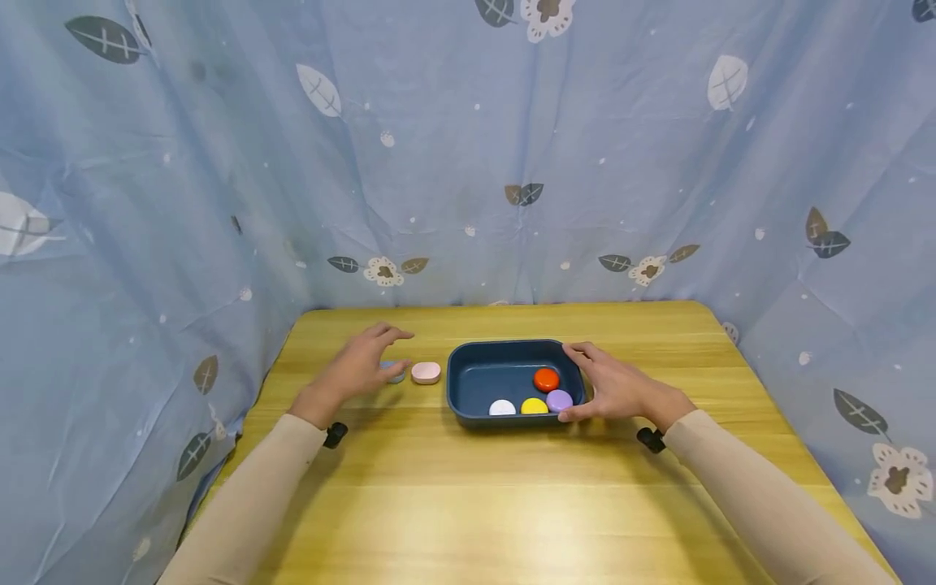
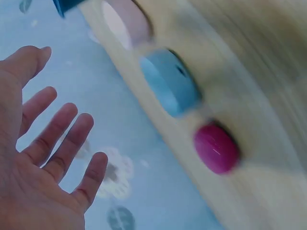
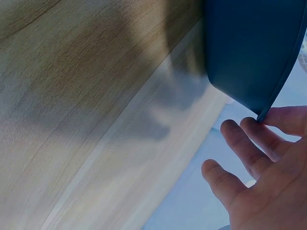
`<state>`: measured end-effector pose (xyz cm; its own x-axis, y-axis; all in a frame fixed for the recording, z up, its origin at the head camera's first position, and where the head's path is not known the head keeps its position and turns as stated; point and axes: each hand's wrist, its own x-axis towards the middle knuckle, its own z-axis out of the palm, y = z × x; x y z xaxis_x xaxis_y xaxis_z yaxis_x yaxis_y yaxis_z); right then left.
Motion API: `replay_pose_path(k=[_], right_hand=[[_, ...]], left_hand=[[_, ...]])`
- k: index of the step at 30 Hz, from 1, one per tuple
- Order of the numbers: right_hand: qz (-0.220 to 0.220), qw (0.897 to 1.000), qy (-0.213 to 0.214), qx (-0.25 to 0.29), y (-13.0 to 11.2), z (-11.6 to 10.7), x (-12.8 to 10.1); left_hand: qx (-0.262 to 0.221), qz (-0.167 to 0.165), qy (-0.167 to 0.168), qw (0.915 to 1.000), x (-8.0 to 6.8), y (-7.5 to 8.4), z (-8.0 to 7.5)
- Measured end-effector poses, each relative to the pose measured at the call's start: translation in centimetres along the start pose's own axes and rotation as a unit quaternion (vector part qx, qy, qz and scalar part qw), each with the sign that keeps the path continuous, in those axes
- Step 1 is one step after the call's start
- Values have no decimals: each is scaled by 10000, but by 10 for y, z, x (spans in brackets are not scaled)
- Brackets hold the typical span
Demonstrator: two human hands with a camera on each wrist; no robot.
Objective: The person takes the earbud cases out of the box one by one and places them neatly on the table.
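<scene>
While the left hand (image 1: 361,366) hovers flat over the table (image 1: 468,487), its fingers are spread wide and hold nothing; the left wrist view shows the open palm (image 2: 43,158) apart from the discs. Blue disc (image 1: 396,372) sits just under the fingertips, half hidden in the head view; contact cannot be told. Pink disc (image 1: 426,372) lies just beside it, toward the tray. Left wrist view also shows a magenta disc (image 2: 216,147) next to the blue one (image 2: 169,81), blurred; in the head view the hand hides it.

Right hand (image 1: 617,388) rests against the right wall of the dark blue tray (image 1: 468,357), thumb at the near corner, fingers fairly straight along the rim. Right wrist view shows a fingertip (image 3: 288,117) touching the tray edge (image 3: 268,105), other fingers relaxed and apart.

Inside the tray: orange disc (image 1: 545,379), white disc (image 1: 501,408), yellow disc (image 1: 534,405), purple disc (image 1: 559,400), the last three in a row at the near wall. Tray stands mid-table, near the pink disc.

Leaf-print curtain (image 1: 468,162) surrounds the table.
</scene>
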<state>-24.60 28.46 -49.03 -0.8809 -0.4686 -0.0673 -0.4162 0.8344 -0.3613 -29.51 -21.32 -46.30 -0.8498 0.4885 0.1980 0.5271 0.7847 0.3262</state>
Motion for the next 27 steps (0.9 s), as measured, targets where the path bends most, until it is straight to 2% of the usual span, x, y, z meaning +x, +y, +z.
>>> replay_pose_path(k=[3,11,18,24,27], right_hand=[[6,10000,-50,17,1,1,-1],[59,9999,-10,94,5,-2,-1],[68,9999,-60,51,5,0,0],[116,9999,-81,95,4,1,3],[84,9999,-88,67,4,1,5]], left_hand=[[38,290,-107,9995,10,17,6],[147,1062,-510,9929,49,64,19],[231,1412,-1051,9841,80,98,26],[204,1771,-1525,9721,106,123,35],[181,1847,-1755,9668,117,133,41]])
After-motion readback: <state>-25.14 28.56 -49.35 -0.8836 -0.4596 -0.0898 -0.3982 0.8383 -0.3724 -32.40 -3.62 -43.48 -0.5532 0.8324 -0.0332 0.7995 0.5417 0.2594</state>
